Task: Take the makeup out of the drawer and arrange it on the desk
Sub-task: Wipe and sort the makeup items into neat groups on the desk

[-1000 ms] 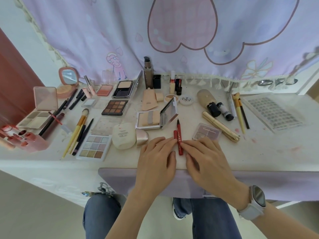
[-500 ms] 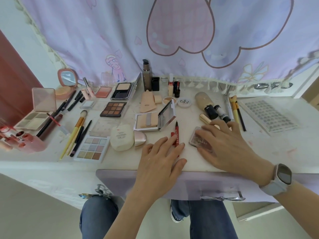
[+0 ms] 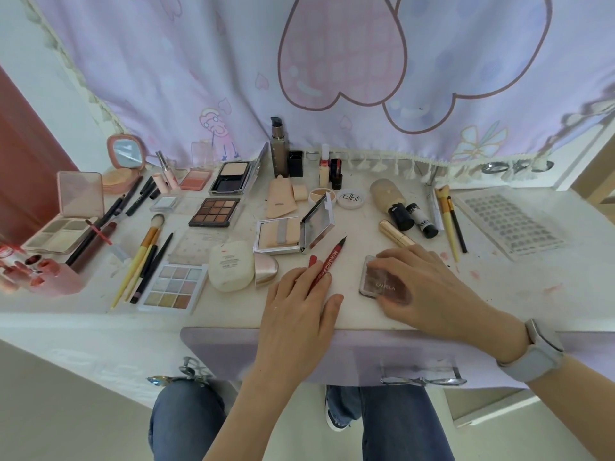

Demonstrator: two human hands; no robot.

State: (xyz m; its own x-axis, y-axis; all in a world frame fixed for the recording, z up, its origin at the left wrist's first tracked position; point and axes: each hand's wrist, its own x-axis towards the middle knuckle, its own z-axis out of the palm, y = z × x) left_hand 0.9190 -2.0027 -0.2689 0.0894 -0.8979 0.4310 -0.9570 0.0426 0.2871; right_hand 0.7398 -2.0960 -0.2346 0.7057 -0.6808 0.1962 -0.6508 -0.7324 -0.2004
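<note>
Mauve and clear-lidded, the small palette (image 3: 382, 285) lies flat near the desk (image 3: 519, 294) front edge, the right hand (image 3: 429, 287) curled over it with fingers along its far side and thumb at the near corner. The left hand (image 3: 299, 304) rests with fingers laid flat on the red eyeliner pen (image 3: 327, 261), pinning it. To square the palette well, slide it flat — no lifting — clear of the gold tube (image 3: 397, 235), while the pen is kept from rolling.
</note>
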